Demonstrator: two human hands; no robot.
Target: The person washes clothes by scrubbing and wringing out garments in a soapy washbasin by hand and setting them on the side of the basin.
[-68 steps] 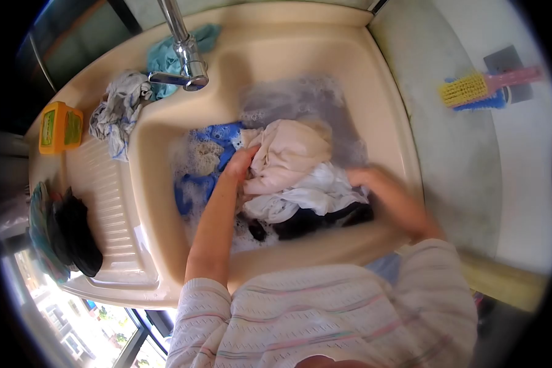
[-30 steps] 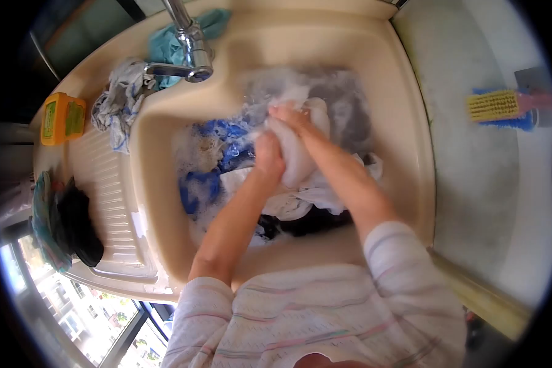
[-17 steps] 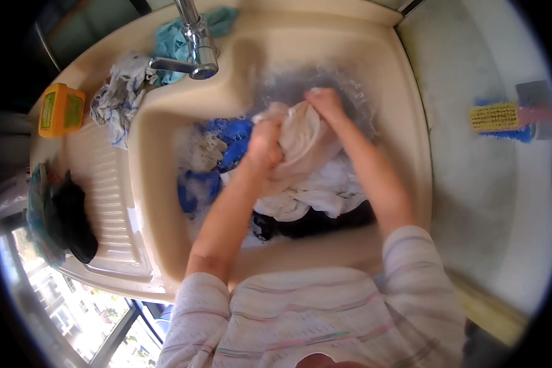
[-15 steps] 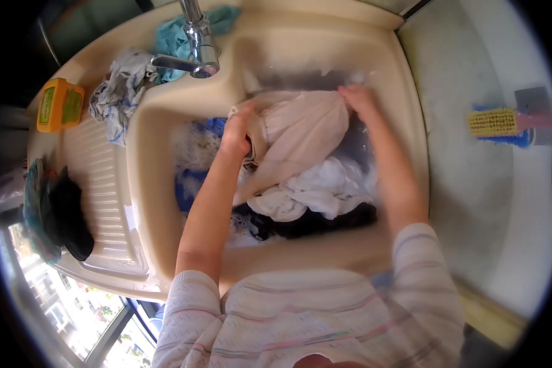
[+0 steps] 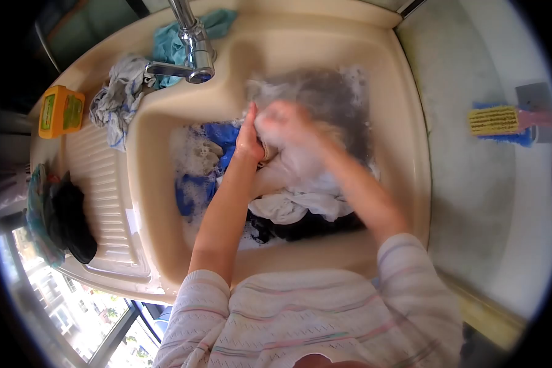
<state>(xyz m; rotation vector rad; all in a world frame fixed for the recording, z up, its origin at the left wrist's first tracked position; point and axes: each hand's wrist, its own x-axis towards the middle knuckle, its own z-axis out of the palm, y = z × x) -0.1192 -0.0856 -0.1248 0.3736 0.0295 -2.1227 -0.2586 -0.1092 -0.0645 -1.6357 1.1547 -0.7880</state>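
In the beige sink (image 5: 405, 184), a pale pinkish-white garment (image 5: 297, 165) lies bunched in soapy water. My left hand (image 5: 249, 140) grips its gathered edge. Close beside it is my right hand (image 5: 285, 122), blurred by motion, its fingers curled on the same garment. Below the hands is a white cloth (image 5: 282, 207), lying over a black cloth (image 5: 306, 227). To the left, a blue cloth (image 5: 193, 193) and a grey-white cloth (image 5: 199, 153) sit among suds.
The chrome tap (image 5: 196, 52) juts over the sink's back left. On the ledge are an orange bottle (image 5: 60, 111), a grey-white rag (image 5: 119, 98) and a teal cloth (image 5: 172, 46). Dark cloth (image 5: 70, 214) lies on the drainboard (image 5: 110, 208); brushes (image 5: 497, 121) lie at right.
My right hand has moved left, next to my left hand. The garment, stretched between both hands before, is now bunched lower in the water.
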